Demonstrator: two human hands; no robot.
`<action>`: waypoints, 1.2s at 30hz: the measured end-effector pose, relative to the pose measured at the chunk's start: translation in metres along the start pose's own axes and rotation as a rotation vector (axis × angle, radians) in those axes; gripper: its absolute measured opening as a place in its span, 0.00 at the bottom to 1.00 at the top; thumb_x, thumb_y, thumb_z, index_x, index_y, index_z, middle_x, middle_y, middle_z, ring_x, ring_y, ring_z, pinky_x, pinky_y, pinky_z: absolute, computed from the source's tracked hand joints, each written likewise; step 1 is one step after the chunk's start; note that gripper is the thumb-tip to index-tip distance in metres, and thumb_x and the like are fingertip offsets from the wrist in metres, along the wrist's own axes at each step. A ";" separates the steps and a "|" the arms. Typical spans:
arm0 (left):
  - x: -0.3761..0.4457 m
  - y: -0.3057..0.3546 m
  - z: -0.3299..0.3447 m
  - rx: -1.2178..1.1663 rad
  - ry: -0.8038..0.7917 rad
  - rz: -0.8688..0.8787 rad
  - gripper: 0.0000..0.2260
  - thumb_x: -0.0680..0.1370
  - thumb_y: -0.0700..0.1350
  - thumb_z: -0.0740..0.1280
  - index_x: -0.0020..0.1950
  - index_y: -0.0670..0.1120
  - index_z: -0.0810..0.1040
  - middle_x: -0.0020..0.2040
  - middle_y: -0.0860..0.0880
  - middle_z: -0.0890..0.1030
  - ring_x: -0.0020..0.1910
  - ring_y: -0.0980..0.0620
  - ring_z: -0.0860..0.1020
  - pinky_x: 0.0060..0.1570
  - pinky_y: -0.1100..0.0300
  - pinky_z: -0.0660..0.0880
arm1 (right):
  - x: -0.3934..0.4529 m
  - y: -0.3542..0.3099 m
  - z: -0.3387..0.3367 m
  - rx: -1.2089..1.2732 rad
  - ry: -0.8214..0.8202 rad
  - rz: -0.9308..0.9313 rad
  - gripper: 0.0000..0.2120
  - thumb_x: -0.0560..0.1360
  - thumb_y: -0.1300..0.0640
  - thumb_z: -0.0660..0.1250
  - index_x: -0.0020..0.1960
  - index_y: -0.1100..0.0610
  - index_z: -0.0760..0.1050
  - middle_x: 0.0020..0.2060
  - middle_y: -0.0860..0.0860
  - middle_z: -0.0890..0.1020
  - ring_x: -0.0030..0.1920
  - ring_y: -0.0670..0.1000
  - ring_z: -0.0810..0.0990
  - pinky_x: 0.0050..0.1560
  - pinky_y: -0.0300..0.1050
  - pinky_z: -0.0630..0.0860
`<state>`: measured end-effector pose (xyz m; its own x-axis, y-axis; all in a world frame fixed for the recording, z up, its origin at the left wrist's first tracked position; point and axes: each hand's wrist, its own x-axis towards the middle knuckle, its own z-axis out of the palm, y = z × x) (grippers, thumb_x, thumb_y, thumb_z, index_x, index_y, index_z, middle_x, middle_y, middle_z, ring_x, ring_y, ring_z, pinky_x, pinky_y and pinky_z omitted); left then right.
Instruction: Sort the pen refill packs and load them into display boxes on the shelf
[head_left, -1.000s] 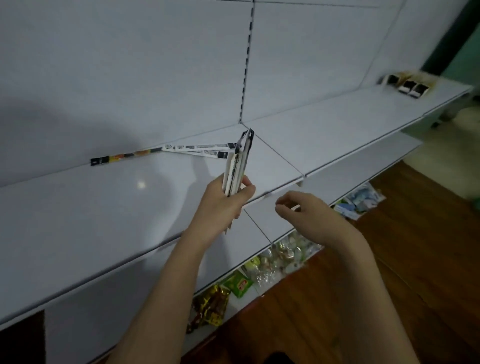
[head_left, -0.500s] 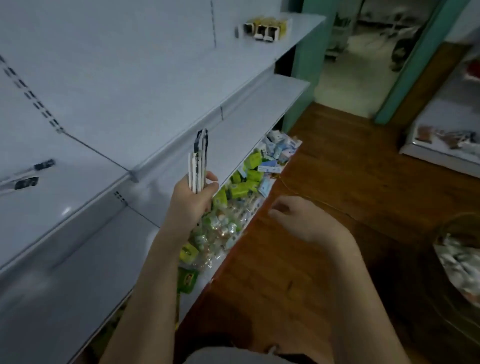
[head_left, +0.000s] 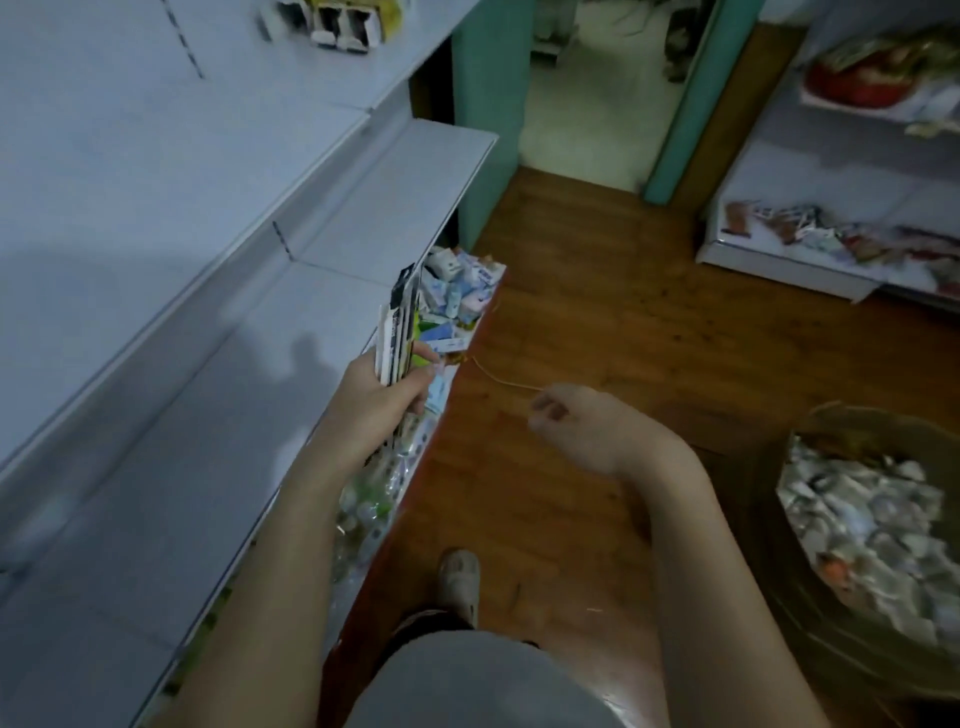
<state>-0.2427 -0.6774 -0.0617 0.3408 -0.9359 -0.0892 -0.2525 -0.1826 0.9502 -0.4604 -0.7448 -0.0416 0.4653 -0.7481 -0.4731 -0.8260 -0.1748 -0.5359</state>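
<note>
Left hand (head_left: 382, 400) grips upright refill packs (head_left: 399, 325) rising above its fist; right hand (head_left: 576, 428) hangs relaxed, holding nothing.

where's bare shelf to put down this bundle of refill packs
The white shelf left of the left hand gripping the refill packs is bare, as is the upper shelf short of the display boxes. The bottom shelf's small packets crowd it.

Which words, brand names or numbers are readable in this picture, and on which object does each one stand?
No text can be read here.
Pen refill packs held in the left hand: printing on the edges, too blurred.
Small packets on the lowest shelf: labels too small and blurred.
Display boxes on the top shelf: no legible marks.
Packets on the far shelf: blurred.
</note>
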 end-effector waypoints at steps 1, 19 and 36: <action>0.021 0.005 0.006 -0.011 -0.014 -0.003 0.03 0.80 0.40 0.66 0.50 0.46 0.79 0.32 0.47 0.75 0.30 0.55 0.75 0.30 0.68 0.73 | 0.013 0.001 -0.014 -0.008 0.006 0.023 0.17 0.82 0.46 0.60 0.68 0.50 0.71 0.62 0.48 0.76 0.53 0.47 0.73 0.50 0.40 0.69; 0.380 0.100 0.139 0.054 -0.045 0.085 0.03 0.81 0.42 0.65 0.50 0.45 0.79 0.29 0.50 0.74 0.32 0.49 0.74 0.35 0.55 0.73 | 0.284 0.084 -0.271 0.026 -0.009 -0.074 0.17 0.82 0.46 0.59 0.69 0.49 0.71 0.65 0.48 0.76 0.61 0.50 0.75 0.51 0.41 0.69; 0.584 0.142 0.051 -0.361 0.419 0.104 0.06 0.76 0.45 0.69 0.42 0.46 0.76 0.26 0.50 0.63 0.24 0.50 0.60 0.26 0.58 0.61 | 0.575 -0.056 -0.390 -0.040 -0.241 -0.638 0.09 0.81 0.48 0.62 0.51 0.52 0.77 0.45 0.49 0.81 0.43 0.51 0.79 0.44 0.47 0.76</action>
<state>-0.1261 -1.2651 0.0061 0.6796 -0.7306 0.0663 -0.0028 0.0878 0.9961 -0.2709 -1.4151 -0.0106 0.9190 -0.3285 -0.2181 -0.3756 -0.5612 -0.7375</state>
